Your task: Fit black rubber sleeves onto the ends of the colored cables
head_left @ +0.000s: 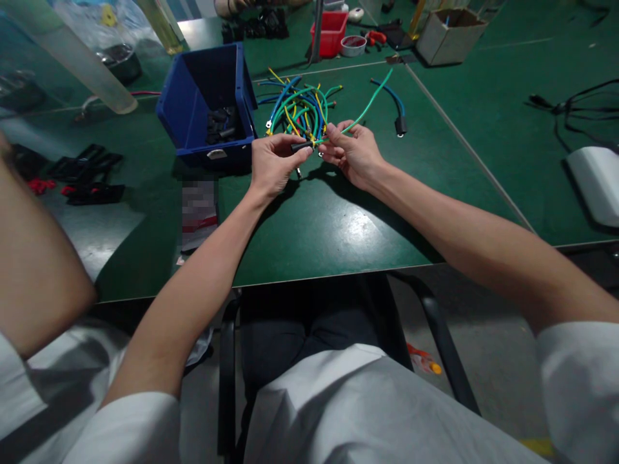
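My left hand (276,161) pinches a short black sleeve (300,147) between thumb and fingers. Close beside it, my right hand (354,153) is closed on a green wire (371,101), whose long free end rises to the upper right. The wire's other end meets the sleeve's right end between the two hands; whether it is inside cannot be made out. Just behind my hands lies a tangled pile of green, blue and yellow wires (302,106), some with metal lug ends. To the right rests a single blue wire (394,95) with a black sleeve at its lower end.
A blue bin (181,122) holding black pieces stands left of my hands. Further back are a red container (329,33), a round tin (353,45) and a cardboard box (451,37). Black cables (563,106) lie at right. Another person's arm (39,264) is close at left.
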The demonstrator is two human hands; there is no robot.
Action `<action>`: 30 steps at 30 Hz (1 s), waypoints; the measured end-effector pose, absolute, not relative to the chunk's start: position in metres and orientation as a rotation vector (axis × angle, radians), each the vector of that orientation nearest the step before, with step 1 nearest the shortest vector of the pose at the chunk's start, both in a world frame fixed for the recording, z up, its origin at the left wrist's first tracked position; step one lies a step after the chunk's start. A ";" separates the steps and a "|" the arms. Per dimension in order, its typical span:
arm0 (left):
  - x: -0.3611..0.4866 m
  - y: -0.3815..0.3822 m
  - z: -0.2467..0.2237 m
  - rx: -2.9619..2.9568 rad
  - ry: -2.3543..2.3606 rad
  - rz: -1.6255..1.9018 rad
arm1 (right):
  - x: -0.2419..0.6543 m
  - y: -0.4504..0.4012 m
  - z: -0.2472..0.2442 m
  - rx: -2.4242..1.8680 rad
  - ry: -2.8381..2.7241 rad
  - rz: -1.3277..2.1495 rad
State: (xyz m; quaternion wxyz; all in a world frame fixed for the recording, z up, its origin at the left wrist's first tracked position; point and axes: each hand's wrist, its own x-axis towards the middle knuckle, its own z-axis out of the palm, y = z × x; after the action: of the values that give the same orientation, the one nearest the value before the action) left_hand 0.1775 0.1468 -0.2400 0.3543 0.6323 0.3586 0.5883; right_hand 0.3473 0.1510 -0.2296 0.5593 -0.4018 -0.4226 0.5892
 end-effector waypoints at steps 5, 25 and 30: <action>0.178 0.145 -0.239 1.640 0.943 1.511 | 0.347 0.149 -0.229 -0.947 -1.024 1.401; 0.179 0.145 -0.241 1.583 0.956 1.497 | 0.346 0.145 -0.225 -0.968 -1.035 1.426; 0.180 0.143 -0.239 1.581 0.961 1.486 | 0.345 0.144 -0.223 -0.968 -1.042 1.433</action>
State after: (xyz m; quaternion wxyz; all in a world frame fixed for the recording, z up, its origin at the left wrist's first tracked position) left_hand 0.1802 0.1431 -0.2390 0.3749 0.6177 0.3753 0.5806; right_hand 0.3448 0.1439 -0.2229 0.5322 -0.4059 -0.4369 0.6010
